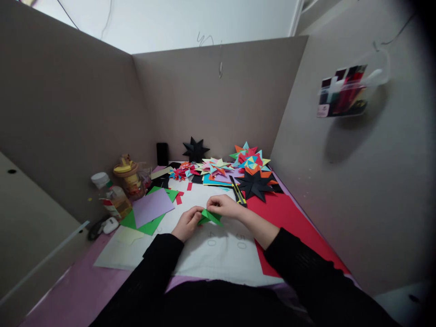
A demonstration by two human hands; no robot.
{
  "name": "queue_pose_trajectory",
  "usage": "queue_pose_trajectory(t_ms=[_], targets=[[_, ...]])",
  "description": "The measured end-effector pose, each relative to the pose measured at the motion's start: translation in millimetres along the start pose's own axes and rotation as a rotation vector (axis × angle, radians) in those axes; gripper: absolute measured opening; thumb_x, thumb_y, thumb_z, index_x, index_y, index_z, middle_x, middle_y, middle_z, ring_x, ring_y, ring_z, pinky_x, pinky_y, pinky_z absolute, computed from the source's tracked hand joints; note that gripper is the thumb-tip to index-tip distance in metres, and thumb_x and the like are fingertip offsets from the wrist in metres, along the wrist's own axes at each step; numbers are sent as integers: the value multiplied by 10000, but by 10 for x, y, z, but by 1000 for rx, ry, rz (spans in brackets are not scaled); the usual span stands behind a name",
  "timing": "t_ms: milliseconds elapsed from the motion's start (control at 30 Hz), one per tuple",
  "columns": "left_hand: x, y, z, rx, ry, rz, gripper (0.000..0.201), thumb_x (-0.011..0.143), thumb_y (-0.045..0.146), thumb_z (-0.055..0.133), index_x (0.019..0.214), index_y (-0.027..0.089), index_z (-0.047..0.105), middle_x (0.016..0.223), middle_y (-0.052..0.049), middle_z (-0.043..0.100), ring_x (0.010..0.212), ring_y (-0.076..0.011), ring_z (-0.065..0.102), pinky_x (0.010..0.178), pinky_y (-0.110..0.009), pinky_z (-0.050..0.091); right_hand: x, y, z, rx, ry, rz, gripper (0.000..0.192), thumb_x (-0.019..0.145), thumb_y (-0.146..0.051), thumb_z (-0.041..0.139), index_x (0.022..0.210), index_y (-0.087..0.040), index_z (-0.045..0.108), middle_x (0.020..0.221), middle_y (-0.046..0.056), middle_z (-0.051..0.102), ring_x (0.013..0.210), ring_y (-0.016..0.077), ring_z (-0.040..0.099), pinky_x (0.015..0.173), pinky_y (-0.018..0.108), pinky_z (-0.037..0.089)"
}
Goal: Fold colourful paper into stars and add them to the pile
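A small folded green paper piece (211,217) is pinched between both my hands just above a white sheet (218,254) on the desk. My left hand (186,223) grips its left end. Its upper right edge is held by the fingertips of my right hand (227,206). Both arms wear black sleeves. A red sheet (289,218) lies under and to the right of my right forearm.
Folded paper stars fill the back: a black one (195,150), multicoloured ones (250,160), a large black one (256,183). Purple (152,206) and green (150,225) sheets lie left, beside jars (131,179) and a bottle (116,202). Cardboard walls enclose the desk.
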State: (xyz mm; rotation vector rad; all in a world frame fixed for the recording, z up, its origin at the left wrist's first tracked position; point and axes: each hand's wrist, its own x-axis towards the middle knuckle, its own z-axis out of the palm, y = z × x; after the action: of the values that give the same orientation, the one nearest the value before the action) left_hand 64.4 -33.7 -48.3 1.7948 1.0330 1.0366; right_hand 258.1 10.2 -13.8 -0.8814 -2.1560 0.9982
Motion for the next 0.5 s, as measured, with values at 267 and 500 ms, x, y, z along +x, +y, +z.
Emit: queue_pose_trajectory(t_ms=[267, 500], targets=[[-3, -28, -12, -2, -56, 11, 554, 857, 594, 408, 990, 127, 675, 796, -75, 658, 673, -176, 576, 657, -294, 475, -4, 0, -47, -58, -57, -51, 103, 759, -182, 570, 768, -162, 670, 683, -2, 637, 640, 120, 554, 599, 211, 419], [-1, 4, -9, 68, -77, 52, 462, 877, 497, 429, 1003, 132, 681, 812, -78, 666, 675, -172, 591, 656, -288, 486, -13, -31, -73, -118, -86, -84, 111, 777, -163, 555, 785, -157, 665, 719, 6, 638, 673, 122, 562, 633, 210, 419]])
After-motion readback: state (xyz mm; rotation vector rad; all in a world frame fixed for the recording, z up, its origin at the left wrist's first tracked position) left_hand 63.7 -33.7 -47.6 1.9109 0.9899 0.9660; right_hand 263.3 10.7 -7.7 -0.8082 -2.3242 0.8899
